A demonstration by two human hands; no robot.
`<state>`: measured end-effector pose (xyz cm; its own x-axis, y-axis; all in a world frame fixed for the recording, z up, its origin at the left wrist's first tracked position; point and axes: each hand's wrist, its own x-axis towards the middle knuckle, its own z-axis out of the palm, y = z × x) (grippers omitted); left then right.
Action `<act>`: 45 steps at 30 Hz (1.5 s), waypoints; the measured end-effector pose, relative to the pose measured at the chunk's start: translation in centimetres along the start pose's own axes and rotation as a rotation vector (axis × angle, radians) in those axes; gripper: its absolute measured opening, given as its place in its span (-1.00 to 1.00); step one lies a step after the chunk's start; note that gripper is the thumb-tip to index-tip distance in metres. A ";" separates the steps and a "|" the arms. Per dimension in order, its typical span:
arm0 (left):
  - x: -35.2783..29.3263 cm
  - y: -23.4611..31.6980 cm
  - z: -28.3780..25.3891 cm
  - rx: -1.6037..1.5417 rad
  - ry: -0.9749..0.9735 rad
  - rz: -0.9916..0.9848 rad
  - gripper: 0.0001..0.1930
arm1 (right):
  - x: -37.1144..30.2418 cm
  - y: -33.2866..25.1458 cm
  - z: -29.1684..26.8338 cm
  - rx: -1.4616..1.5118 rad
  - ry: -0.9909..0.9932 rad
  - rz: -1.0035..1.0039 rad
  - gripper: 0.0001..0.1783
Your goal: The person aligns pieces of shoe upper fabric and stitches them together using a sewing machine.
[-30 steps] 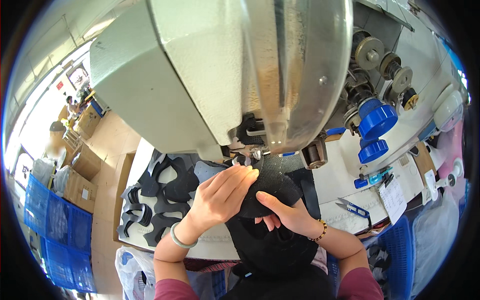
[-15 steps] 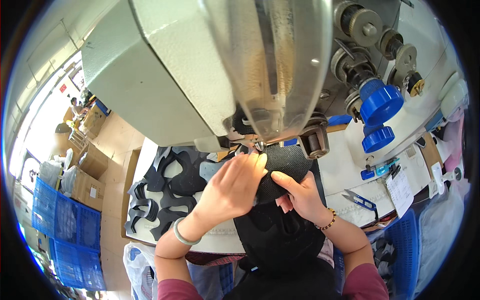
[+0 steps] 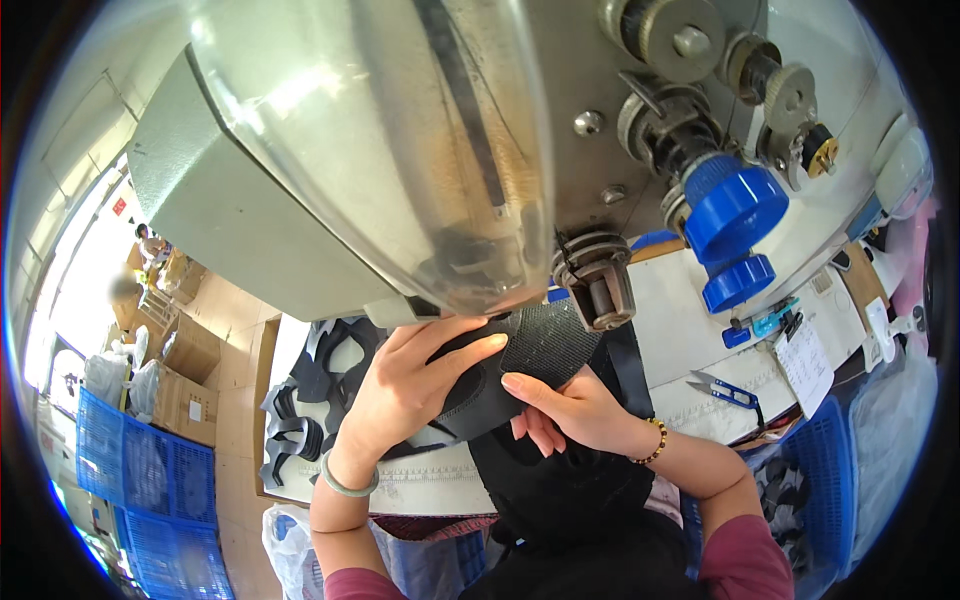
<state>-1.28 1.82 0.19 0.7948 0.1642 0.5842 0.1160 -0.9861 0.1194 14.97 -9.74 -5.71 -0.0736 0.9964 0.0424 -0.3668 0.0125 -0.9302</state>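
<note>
A black piece with a mesh panel (image 3: pixel 552 342) and a smooth curved edge lies under the sewing machine head (image 3: pixel 260 210). My left hand (image 3: pixel 415 375) rests on its left part, fingers stretched toward the needle area, thumb apart from them. At its near right edge, my right hand (image 3: pixel 580 410) pinches the mesh, thumb on top and fingers curled below. A clear plastic guard (image 3: pixel 400 150) hangs over the stitching point and hides the needle.
Dark cut pieces (image 3: pixel 290 435) lie stacked at the table's left. Thread snips (image 3: pixel 727 391), a paper sheet (image 3: pixel 804 362) and blue tension knobs (image 3: pixel 735 205) are on the right. Blue crates (image 3: pixel 145 450) stand at left; another blue basket (image 3: pixel 825 480) holds dark pieces.
The machine appears larger and shifted left as the view moved. The black piece has turned, showing more of its smooth edge. My left thumb has spread from the fingers; my right hand still pinches the mesh.
</note>
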 end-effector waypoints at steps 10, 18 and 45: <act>0.6 0.0 -0.5 0.023 -0.025 0.026 -0.53 | -0.1 -0.4 -0.4 0.056 -0.010 -0.008 -0.65; 0.2 0.2 -0.2 -0.009 -0.004 -0.036 -0.56 | -0.8 -2.3 0.9 -0.237 -0.037 0.176 -0.35; 1.6 6.9 4.5 0.548 0.116 -0.199 -0.56 | -0.4 -0.1 -1.0 -0.194 0.389 -0.248 -0.70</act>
<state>3.42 -4.88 -1.65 0.6594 0.3189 0.6808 0.5713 -0.8012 -0.1781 15.94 -10.02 -5.94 0.3586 0.9185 0.1666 -0.1471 0.2319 -0.9616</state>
